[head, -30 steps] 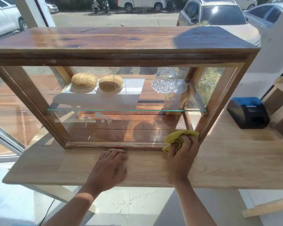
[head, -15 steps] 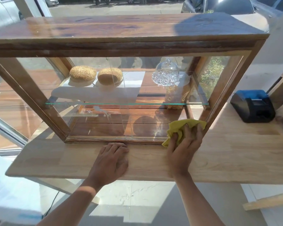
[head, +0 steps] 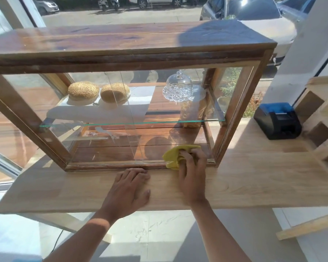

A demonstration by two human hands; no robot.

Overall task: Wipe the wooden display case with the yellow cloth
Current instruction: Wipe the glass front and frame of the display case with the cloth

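The wooden display case (head: 121, 59) with glass panes stands on a light wooden counter (head: 254, 176). My right hand (head: 192, 174) grips the bunched yellow cloth (head: 175, 155) and presses it against the lower right part of the front glass, just above the bottom frame rail. My left hand (head: 130, 190) lies flat on the counter in front of the case, fingers spread, holding nothing. Inside the case two sesame buns (head: 83, 91) and a glass dome (head: 178, 86) sit on the glass shelf.
A black and blue receipt printer (head: 277, 120) sits on the counter to the right of the case. A pale wooden rack (head: 326, 129) stands at the far right. Behind the case is a window with parked cars outside.
My right hand has slid the yellow cloth leftward along the bottom of the glass, away from the right post. My left hand has stayed flat on the counter.
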